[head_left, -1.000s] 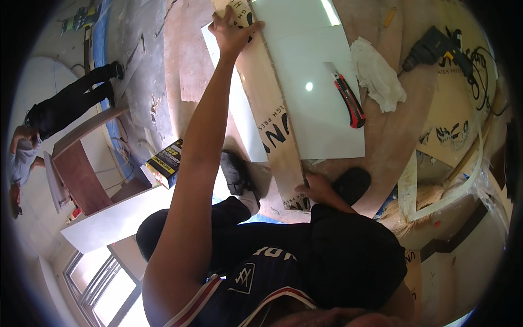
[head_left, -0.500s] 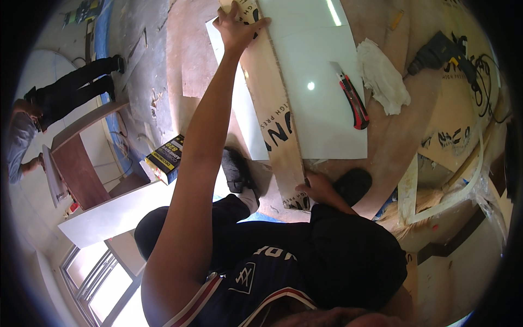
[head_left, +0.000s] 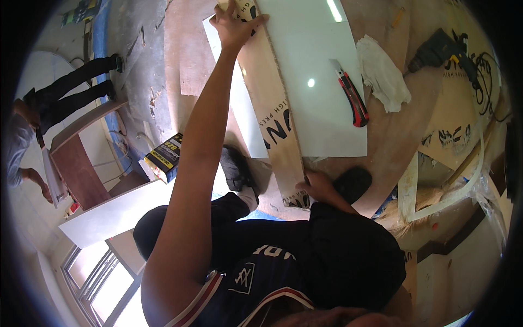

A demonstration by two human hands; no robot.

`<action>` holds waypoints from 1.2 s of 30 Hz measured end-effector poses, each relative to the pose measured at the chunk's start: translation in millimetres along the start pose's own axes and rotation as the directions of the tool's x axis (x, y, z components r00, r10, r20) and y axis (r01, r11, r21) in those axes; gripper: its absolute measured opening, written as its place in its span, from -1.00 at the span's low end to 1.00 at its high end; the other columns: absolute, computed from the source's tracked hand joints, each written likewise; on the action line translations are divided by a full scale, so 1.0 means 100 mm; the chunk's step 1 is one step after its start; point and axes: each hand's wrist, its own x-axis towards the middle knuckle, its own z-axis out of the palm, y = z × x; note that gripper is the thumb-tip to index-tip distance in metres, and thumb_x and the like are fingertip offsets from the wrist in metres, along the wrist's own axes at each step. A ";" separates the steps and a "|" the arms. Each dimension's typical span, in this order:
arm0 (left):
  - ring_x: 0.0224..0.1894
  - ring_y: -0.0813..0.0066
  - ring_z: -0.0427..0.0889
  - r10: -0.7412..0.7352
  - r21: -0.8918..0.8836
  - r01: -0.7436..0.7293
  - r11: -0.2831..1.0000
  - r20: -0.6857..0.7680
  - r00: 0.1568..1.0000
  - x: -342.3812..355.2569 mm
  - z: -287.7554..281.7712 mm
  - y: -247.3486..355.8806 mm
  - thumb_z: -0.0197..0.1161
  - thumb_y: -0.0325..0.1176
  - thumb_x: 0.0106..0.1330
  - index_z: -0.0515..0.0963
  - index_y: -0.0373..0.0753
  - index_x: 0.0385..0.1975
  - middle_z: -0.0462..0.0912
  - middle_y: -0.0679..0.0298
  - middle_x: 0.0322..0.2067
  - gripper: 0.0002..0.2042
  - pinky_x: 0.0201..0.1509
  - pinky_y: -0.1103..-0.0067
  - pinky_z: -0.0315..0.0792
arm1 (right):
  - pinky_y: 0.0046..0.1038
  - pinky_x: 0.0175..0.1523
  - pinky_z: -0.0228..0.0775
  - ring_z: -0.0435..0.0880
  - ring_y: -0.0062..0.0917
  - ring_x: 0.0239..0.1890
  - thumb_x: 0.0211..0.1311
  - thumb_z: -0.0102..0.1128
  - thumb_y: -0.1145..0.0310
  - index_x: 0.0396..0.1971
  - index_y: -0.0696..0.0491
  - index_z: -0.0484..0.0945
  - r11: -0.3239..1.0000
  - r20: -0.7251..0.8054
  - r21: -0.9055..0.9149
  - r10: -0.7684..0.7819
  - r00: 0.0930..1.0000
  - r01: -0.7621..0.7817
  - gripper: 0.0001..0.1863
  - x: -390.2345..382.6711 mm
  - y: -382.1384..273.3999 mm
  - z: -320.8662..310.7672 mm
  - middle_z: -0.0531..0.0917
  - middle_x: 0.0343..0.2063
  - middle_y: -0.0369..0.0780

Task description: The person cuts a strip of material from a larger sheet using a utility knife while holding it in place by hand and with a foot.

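A long, narrow wooden strip (head_left: 271, 103) with dark printing lies slantwise over a glossy white sheet (head_left: 332, 131). At its far end my left hand (head_left: 233, 31) spans the strip, thumb toward the right edge and fingers toward the left. My right hand (head_left: 320, 188) grips the near end by its right edge; some of its fingers are hidden. To the right of the strip, a red and black utility knife (head_left: 354, 101) rests on the white sheet, its blade out.
A crumpled white cloth (head_left: 383, 73) and a corded power drill (head_left: 444, 52) lie on the right. A dark and yellow box-like container (head_left: 166, 155) stands left of my arm. At the far left, another person (head_left: 22, 131) is beside a brown cabinet frame (head_left: 81, 169). My feet flank the strip's near end.
My hands and the strip stay nearly in place. The other person's lower hand has moved down along the panel at the cabinet frame, and their legs have shifted slightly.
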 end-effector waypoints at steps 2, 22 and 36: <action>0.26 -0.06 0.18 0.003 0.008 -0.003 1.000 0.004 1.000 0.00 0.00 -0.04 0.69 0.24 -0.33 0.45 -0.45 0.32 0.35 0.01 0.13 0.18 -0.03 0.12 0.65 | -0.10 0.02 0.54 0.74 -0.01 -0.15 0.16 0.41 0.08 0.00 0.15 0.62 1.000 0.013 0.004 0.004 1.000 -0.004 -0.48 -0.01 -0.08 -0.05 0.74 -0.25 0.06; 0.36 -0.26 0.19 0.229 0.190 -0.234 0.954 0.045 0.972 0.30 -0.04 -0.56 0.43 0.25 0.19 0.56 -0.13 0.30 0.31 -0.26 0.31 -0.24 0.42 0.08 0.28 | -0.10 0.04 0.54 0.74 -0.01 -0.15 0.23 0.35 0.04 -0.07 0.19 0.65 0.993 0.049 -0.028 0.113 0.992 -0.111 -0.50 -0.06 -0.27 -0.16 0.74 -0.25 0.09; 0.35 -0.22 0.44 0.271 0.234 -0.475 0.848 0.579 0.769 1.47 -0.68 -0.20 0.70 0.02 -0.16 0.24 0.09 0.52 0.06 -0.26 0.51 0.12 0.41 0.19 0.40 | -0.06 0.24 0.34 0.44 -0.02 0.16 0.40 0.22 0.34 0.24 0.14 0.43 0.726 -0.796 -0.537 -0.268 0.542 -0.429 -0.53 0.66 -1.18 -1.82 0.51 0.12 0.01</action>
